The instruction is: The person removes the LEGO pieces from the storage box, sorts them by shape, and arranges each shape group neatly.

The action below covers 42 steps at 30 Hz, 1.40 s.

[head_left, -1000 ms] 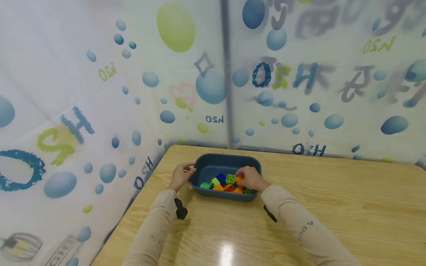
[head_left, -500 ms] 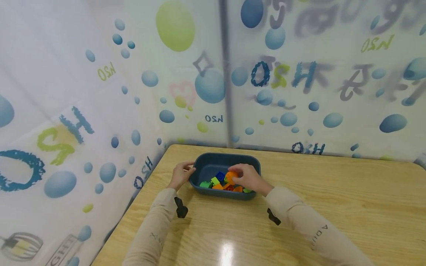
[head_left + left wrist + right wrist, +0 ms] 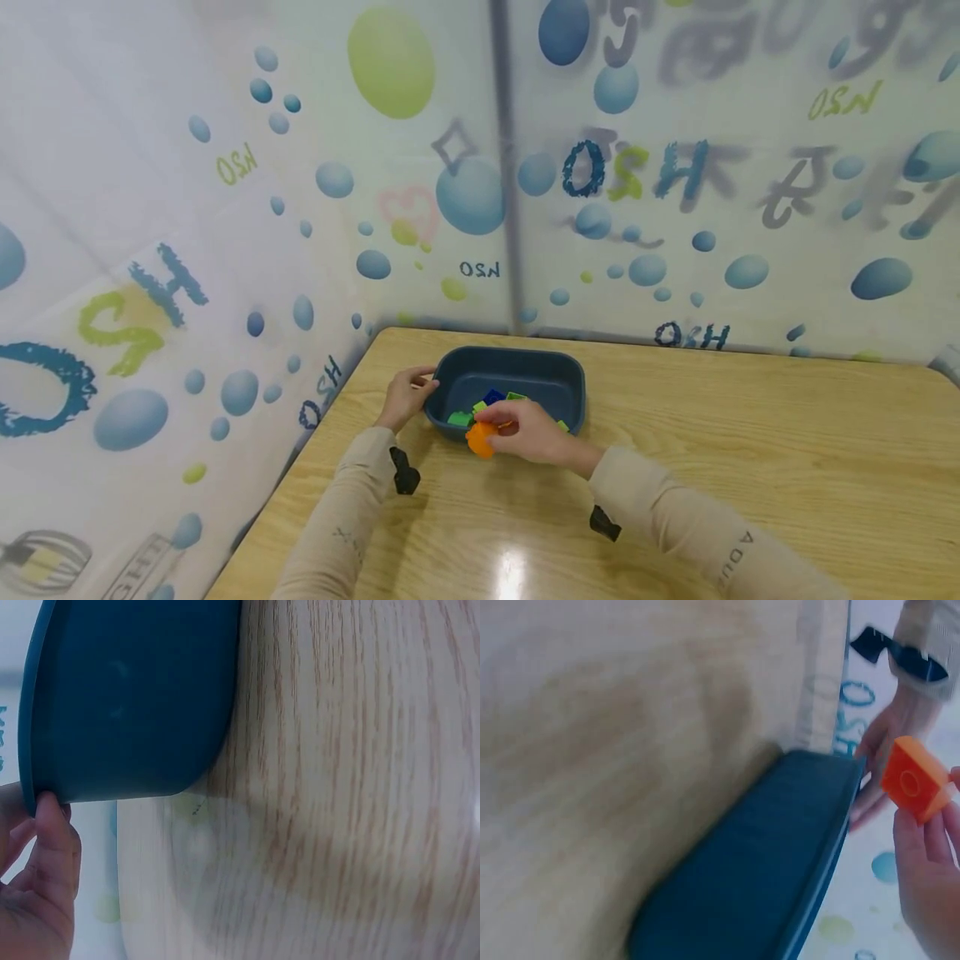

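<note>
A dark blue plastic bin (image 3: 551,386) with rounded corners stands on the table. My left hand (image 3: 405,397) pinches its left rim between thumb and fingers, as the left wrist view shows at the bin's wall (image 3: 135,705). My right hand (image 3: 532,432) holds an orange toy building block (image 3: 481,439) by thumb and fingertips, over the bin's near edge. In the right wrist view this orange block (image 3: 912,778) has a round mark on one face. A green block (image 3: 459,419), a dark blue block (image 3: 492,398) and lime ones lie inside; my right hand hides others.
The wooden table (image 3: 750,450) extends to the right and toward me. Behind it and at the left hangs a white curtain (image 3: 660,258) printed with bubbles and letters. Black straps (image 3: 405,471) sit at both wrists.
My right hand has lifted the orange block out from among the other blocks and carried it left and toward me, past the near rim. My left hand keeps its place.
</note>
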Available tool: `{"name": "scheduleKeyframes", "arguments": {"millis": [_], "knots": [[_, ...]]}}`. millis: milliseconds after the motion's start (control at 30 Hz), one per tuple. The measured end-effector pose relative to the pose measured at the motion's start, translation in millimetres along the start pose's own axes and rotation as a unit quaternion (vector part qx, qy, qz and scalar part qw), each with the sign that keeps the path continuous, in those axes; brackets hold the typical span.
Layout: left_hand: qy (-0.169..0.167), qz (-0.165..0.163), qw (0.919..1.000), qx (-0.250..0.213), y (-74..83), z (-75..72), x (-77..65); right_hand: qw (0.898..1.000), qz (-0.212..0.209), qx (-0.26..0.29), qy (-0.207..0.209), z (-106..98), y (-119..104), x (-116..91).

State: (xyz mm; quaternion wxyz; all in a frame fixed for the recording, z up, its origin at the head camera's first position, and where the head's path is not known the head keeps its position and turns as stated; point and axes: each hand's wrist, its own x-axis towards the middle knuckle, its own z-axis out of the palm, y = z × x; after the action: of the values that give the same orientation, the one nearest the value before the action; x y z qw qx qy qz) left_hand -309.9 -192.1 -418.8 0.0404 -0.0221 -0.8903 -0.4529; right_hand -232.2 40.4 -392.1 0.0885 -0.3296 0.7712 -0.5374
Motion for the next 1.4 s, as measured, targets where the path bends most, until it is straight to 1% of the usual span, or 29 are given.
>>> {"name": "scheduleKeyframes", "arguments": {"millis": [167, 300, 433, 567, 767, 900, 967, 1133, 1267, 1400], "knots": [[-0.004, -0.004, 0.9999, -0.01, -0.5, -1.1, 0.1, 0.999, 0.02, 0.029, -0.032, 17.2, 1.9, -3.2], [-0.004, -0.011, 0.9998, -0.014, -1.9, -1.2, 0.8, 0.997, 0.042, 0.018, -0.059, 28.5, 7.8, -4.6], [-0.001, -0.01, 0.9999, -0.003, -1.6, -0.4, 0.9, 0.996, 0.05, 0.012, -0.072, 36.3, 13.9, -3.8], [0.002, 0.001, 1.0, 0.004, -1.9, 0.0, 0.7, 0.996, 0.06, 0.01, -0.069, 42.7, 21.0, -1.7], [0.0, -0.005, 1.0, 0.0, -0.8, -0.3, -0.1, 0.995, 0.075, 0.014, -0.059, 51.8, 32.9, 1.8], [-0.001, -0.007, 0.9999, -0.011, -1.5, -1.1, -0.1, 0.996, 0.072, 0.024, -0.056, 57.4, 35.6, 3.8], [-0.002, -0.002, 0.9999, -0.015, -2.0, -1.0, -0.5, 0.996, 0.066, 0.031, -0.053, 59.3, 36.7, 4.2], [-0.001, 0.0, 0.9998, -0.019, -0.7, -0.8, -0.7, 0.996, 0.05, 0.053, -0.049, 58.8, 40.8, 4.5], [-0.001, -0.005, 0.9998, -0.019, -0.5, -0.9, -1.1, 0.996, 0.053, 0.041, -0.05, 56.6, 45.6, 3.4], [0.002, -0.004, 1.0, -0.008, -0.2, -1.0, -1.2, 0.996, 0.063, 0.029, -0.05, 54.9, 48.4, 3.5]]}}
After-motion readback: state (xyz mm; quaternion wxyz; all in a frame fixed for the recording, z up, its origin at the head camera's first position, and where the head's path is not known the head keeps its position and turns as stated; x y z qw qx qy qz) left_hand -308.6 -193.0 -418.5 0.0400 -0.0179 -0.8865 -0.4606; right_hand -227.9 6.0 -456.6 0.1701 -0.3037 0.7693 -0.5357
